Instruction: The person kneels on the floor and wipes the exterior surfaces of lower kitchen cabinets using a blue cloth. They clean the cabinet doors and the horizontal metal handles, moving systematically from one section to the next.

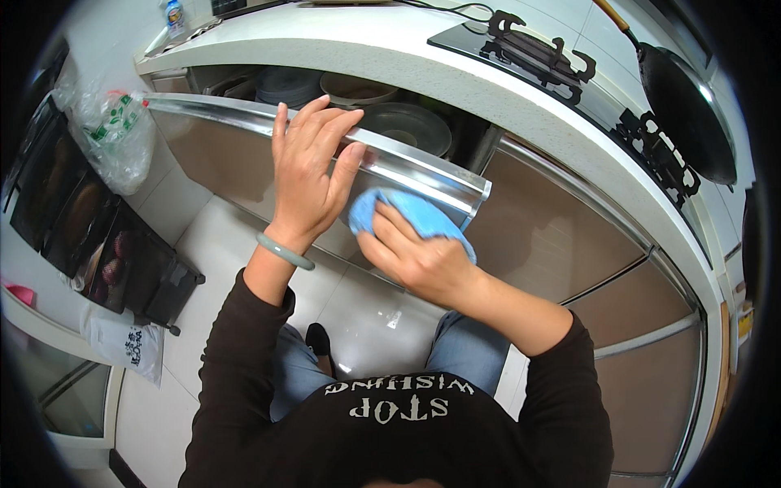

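A kitchen drawer with a brown glossy front is pulled partly out from under the counter. My left hand rests on the metal edge rail along the drawer's top, fingers spread over it and a pale green bangle at the wrist. My right hand presses a bunched light blue cloth against the drawer front, just below the rail near its right end. Inside the drawer are a dark round pan or dish, a pale-rimmed bowl and stacked dark plates.
Above the drawer runs a white countertop with a gas hob; a wok sits on it at right. To the left stand a dark drawer rack and a hanging clear plastic bag. A white bag lies by the rack.
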Tool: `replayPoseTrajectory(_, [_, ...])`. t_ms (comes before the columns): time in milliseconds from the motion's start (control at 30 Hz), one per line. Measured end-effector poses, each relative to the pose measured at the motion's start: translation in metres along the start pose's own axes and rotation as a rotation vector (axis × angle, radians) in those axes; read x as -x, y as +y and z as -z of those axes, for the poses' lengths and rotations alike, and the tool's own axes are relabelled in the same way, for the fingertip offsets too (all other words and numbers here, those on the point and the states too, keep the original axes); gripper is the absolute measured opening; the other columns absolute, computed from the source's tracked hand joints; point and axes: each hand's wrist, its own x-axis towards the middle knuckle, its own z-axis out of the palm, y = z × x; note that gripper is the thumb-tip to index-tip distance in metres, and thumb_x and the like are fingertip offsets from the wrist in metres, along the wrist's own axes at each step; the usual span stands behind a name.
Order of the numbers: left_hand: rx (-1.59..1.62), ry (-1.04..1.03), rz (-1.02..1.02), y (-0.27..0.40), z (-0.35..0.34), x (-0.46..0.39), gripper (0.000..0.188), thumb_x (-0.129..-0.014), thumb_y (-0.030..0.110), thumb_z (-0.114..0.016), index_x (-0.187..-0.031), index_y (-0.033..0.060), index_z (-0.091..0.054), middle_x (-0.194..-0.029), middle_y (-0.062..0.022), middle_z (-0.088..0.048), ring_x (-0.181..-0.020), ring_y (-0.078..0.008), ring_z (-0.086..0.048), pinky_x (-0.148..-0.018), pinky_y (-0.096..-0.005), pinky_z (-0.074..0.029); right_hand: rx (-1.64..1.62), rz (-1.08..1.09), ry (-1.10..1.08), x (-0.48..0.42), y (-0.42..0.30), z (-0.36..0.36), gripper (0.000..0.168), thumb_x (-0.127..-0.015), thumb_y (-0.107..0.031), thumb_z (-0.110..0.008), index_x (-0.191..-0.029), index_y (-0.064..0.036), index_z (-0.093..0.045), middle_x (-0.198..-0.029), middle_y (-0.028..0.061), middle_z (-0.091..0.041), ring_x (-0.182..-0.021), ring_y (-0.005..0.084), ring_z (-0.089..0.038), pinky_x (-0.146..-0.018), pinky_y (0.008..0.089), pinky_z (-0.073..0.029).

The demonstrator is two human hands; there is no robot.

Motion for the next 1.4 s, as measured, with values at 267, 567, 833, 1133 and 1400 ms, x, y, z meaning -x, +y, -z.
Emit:
replayPoseTrajectory(267, [0.009,0.066,0.016,0.002,-0.009,0.005,0.03,-0.092,0.029,-0.058,-0.116,0.0107,-0.065,-0.112,-0.0047,-0.064,-0.121,-0.0274,-0.051,-0.115,-0.0489,-0.015,-0.088,0.079,0.261,0.031,0.042,0.065,0.028,-0.07,-0.013,-0.069,-0.099,-0.013,-0.07,-0.093,0.0062,-0.064,-0.095,0.0273,-0.062,-0.085,0.0424,-0.055])
replayPoseTrajectory(567, [0.052,-0.085,0.093,0.008,0.022,0.028,0.055,-0.088,0.027,-0.063,-0.138,0.0113,-0.05,-0.148,-0.0124,-0.042,-0.141,-0.033,-0.033,-0.115,-0.0517,-0.018,-0.15,-0.137,0.314,-0.022,0.048,0.033,0.032,-0.074,0.002,-0.068,-0.104,-0.009,-0.069,-0.099,0.01,-0.069,-0.094,0.0311,-0.067,-0.086,0.0398,-0.053])
replayPoseTrajectory(833, [0.115,-0.163,0.948,-0.035,0.142,0.233,0.043,-0.09,0.023,-0.062,-0.13,0.0072,-0.057,-0.13,-0.0115,-0.058,-0.124,-0.0237,-0.052,-0.105,-0.0359,-0.039,-0.191,-0.118,0.264,-0.018,0.045,0.041,0.029,-0.082,0.008,-0.063,-0.107,-0.006,-0.068,-0.104,0.0149,-0.069,-0.1,0.0318,-0.067,-0.087,0.0377,-0.052])
replayPoseTrajectory(1133, [0.523,-0.601,2.275,0.161,0.185,0.53,0.043,-0.096,0.042,-0.049,-0.112,0.0045,-0.065,-0.105,-0.0054,-0.066,-0.095,-0.022,-0.061,-0.085,-0.0373,-0.05,-0.203,-0.147,0.292,-0.007,0.049,0.041,0.031,-0.087,0.006,-0.061,-0.113,-0.01,-0.068,-0.104,0.0144,-0.069,-0.1,0.0294,-0.067,-0.086,0.0361,-0.052])
replayPoseTrajectory(1400, [0.509,-0.73,2.234,0.175,0.14,0.568,0.042,-0.096,0.042,-0.049,-0.11,0.0048,-0.064,-0.102,-0.0051,-0.065,-0.092,-0.0211,-0.06,-0.082,-0.0368,-0.05,-0.166,-0.161,0.166,-0.006,0.057,0.04,0.036,-0.09,-0.002,-0.061,-0.121,-0.02,-0.066,-0.109,0.0046,-0.071,-0.086,0.0179,-0.07,-0.074,0.028,-0.056])
